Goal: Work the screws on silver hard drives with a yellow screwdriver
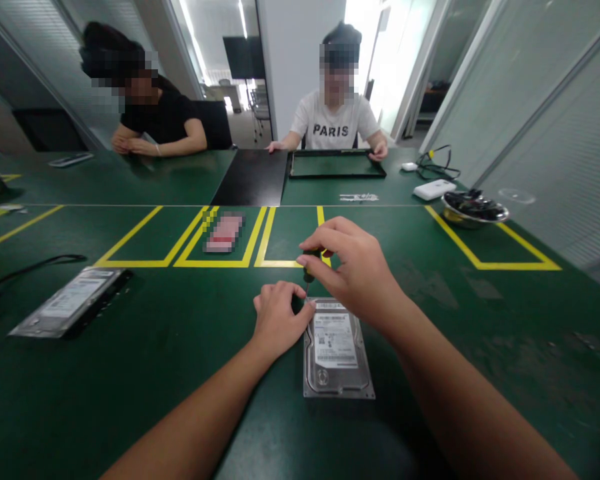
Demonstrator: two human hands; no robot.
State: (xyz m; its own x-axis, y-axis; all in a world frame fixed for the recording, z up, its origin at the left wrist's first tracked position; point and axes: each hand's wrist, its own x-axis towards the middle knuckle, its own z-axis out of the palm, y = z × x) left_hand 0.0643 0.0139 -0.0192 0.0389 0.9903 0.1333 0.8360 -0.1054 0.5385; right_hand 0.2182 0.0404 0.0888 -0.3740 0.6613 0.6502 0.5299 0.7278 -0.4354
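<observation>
A silver hard drive [337,350] with a white label lies flat on the green table in front of me. My right hand [357,263] is closed around the handle of a small screwdriver [310,267], which stands upright with its tip at the drive's far left corner. My left hand [277,317] has its fingers curled and rests against that same corner, steadying the drive.
A second hard drive [73,300] lies at the left beside a black cable. A metal bowl [473,208] of small parts sits at the right. Yellow taped boxes [220,261] mark the table. Two people sit across; one holds a black tray [336,164].
</observation>
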